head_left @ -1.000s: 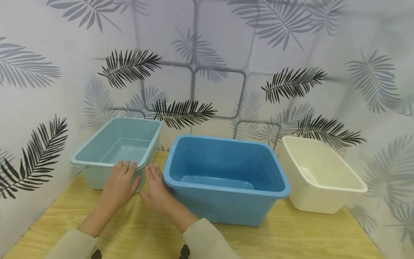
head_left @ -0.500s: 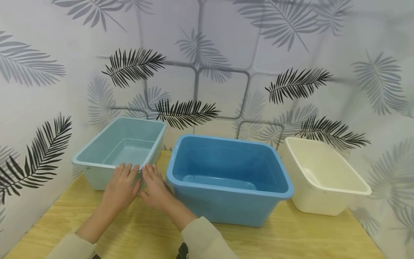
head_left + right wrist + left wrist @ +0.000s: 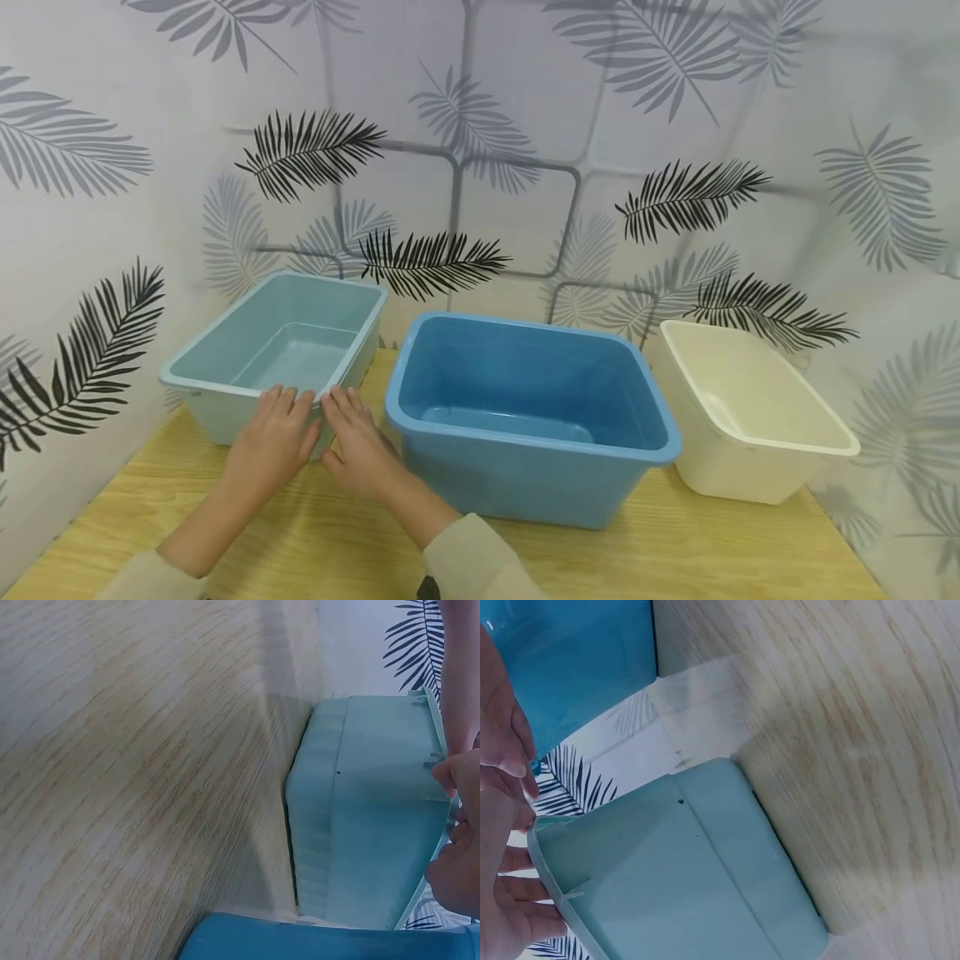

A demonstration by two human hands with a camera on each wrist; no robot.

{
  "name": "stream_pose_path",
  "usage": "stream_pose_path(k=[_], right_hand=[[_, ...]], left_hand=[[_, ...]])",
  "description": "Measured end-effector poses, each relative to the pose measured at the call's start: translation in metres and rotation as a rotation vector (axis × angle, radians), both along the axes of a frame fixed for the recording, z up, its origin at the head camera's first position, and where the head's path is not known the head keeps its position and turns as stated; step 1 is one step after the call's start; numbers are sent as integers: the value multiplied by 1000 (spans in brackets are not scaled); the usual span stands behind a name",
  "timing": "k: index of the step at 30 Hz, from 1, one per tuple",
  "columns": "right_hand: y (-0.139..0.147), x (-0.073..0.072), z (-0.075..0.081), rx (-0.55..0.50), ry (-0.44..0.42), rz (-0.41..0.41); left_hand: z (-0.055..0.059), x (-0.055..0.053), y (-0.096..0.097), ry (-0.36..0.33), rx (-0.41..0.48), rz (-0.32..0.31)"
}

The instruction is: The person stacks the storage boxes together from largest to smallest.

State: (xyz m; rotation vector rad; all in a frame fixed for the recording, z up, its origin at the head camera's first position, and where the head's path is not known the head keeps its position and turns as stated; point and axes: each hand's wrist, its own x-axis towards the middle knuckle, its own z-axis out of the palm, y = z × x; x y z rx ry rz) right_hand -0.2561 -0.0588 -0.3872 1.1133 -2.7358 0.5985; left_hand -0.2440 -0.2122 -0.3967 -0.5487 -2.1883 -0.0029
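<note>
A pale teal basin point(image 3: 292, 350) stands at the left of the table. My left hand point(image 3: 272, 437) holds its front rim near the right corner, with the fingers over the edge and their tips hidden behind the rim in the left wrist view. On that corner's right side, my right hand point(image 3: 360, 442) has its fingers at the rim, close beside the left hand. The right wrist view shows the basin's outer wall point(image 3: 382, 810) with both hands along its edge. A larger blue basin point(image 3: 517, 479) sits just right of my right hand.
A cream basin point(image 3: 738, 467) stands at the right end of the wooden table point(image 3: 360, 550). Behind and beside the table hangs a leaf-patterned backdrop point(image 3: 517, 100). The blue basin leaves a narrow gap to the teal one.
My hands have come together at the teal basin's front right corner. The teal basin has shifted slightly toward me with them. The blue and cream basins stay put.
</note>
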Motion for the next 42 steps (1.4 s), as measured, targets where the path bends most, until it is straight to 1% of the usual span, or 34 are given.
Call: stream_pose_path(k=[3, 5, 8, 11, 14, 19, 23, 27, 30, 35, 37, 39, 40, 42], right_hand=[[0, 1, 1, -3, -10, 8], [0, 2, 0, -6, -26, 10], [0, 2, 0, -17, -39, 11], [-1, 2, 0, -36, -51, 12], [-1, 1, 0, -50, -67, 13], [-3, 0, -2, -52, -70, 13], [-4, -1, -1, -50, -47, 1], [-5, -3, 1, -19, -13, -13], [-6, -4, 2, 0, 17, -15], [-8, -6, 3, 24, 26, -28], [-9, -7, 4, 35, 38, -36], [-9, -9, 4, 31, 43, -40], [-9, -10, 5, 28, 51, -43], [-9, -12, 5, 15, 40, -53]], left_hand=[[2, 1, -2, 20, -18, 6], [3, 4, -3, 24, -22, 21], [3, 7, -4, 65, -19, 52], [2, 9, -6, 112, 0, 75], [1, 12, -8, 138, 36, 92], [1, 15, -11, 163, 88, 133], [3, 17, -14, 172, 123, 147], [5, 19, -18, 172, 146, 153], [5, 21, -22, 171, 157, 169], [9, 26, -25, 173, 161, 181], [12, 29, -25, 157, 156, 178], [14, 30, -23, 125, 125, 156], [16, 31, -22, 103, 105, 138], [17, 31, -18, 59, 55, 95]])
